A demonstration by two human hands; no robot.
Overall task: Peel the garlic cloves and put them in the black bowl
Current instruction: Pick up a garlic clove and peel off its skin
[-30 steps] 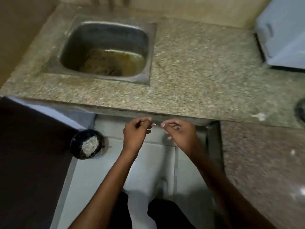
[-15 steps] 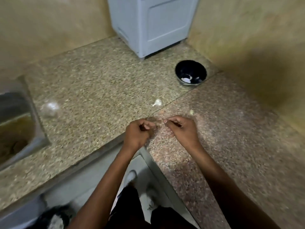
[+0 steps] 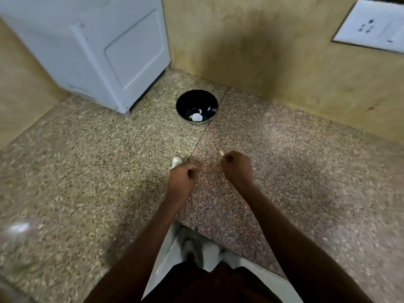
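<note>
The right hand (image 3: 237,169) is curled into a loose fist over the table (image 3: 306,171), and its grip pinches a small pale garlic clove (image 3: 221,152) whose tip pokes out past the knuckles on the far side. The left hand (image 3: 182,177) is curled too, thumb against the fingers, held just beside the right with a bare strip of table between them; whether its grip holds a bit of skin or nothing at all I cannot tell, as the fingers hide their own inside. Both forearms reach in from the near edge.

Just beyond the left hand's knuckles, touching them in this view, lies a white piece of garlic (image 3: 176,161) on the table, right beside the seam where the yellowish speckled slab meets the pinkish one. It is too blurred to say if it is a whole clove or loose skin.

Farther back, along that same seam and near the corner of the walls, stands the black bowl (image 3: 190,99), upright, well apart from both hands. In its bottom rest a few white peeled cloves (image 3: 196,116).

To the left of the bowl a white appliance (image 3: 91,51) sits on the table against the wall. High on the right wall is a white socket plate (image 3: 371,25). Below the table's near edge, dark clothing and pale floor show between the arms.
</note>
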